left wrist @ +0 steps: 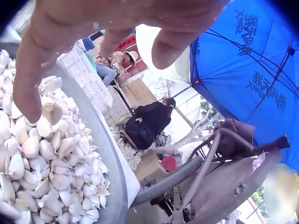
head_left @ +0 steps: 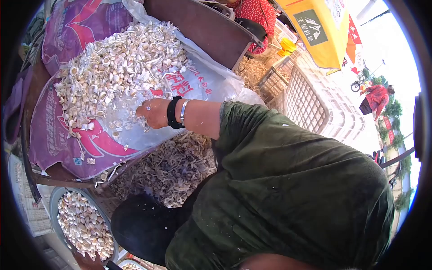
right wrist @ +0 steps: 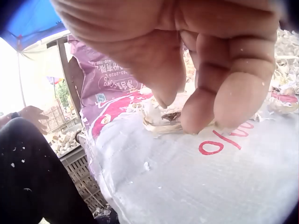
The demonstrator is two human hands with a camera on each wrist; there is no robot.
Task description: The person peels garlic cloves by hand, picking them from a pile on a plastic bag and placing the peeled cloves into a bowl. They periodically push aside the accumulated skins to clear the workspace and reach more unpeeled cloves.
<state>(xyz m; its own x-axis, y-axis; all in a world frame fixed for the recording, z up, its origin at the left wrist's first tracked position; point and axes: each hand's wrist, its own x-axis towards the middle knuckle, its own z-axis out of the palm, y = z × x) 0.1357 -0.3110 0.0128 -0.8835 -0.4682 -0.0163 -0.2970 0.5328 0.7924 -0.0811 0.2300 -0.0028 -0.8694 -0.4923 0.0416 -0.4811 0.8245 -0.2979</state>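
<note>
Above a grey tub (left wrist: 110, 154) of peeled-apart garlic cloves (left wrist: 60, 161), my left hand (left wrist: 107, 23) has its fingers spread, and a clove (left wrist: 51, 109) shows beside one fingertip. The head view catches only part of this left hand (head_left: 87, 261) at the tub's lower edge. My right hand (head_left: 153, 113), with a black band and a bracelet at the wrist, is low over a plastic sheet (head_left: 139, 135) beside a heap of garlic (head_left: 126, 67). In the right wrist view its curled fingers (right wrist: 238, 100) and thumb are at a dry husk (right wrist: 161, 123) on the white sacking (right wrist: 187, 177).
Purple sacks (head_left: 49, 130) lie under and around the heap. Dry husks and stalks (head_left: 175, 166) are piled below the work surface, close to my knee (head_left: 139, 225). Plastic crates (head_left: 306, 99) stand at the right. Other people (left wrist: 149, 121) are in the background under awnings.
</note>
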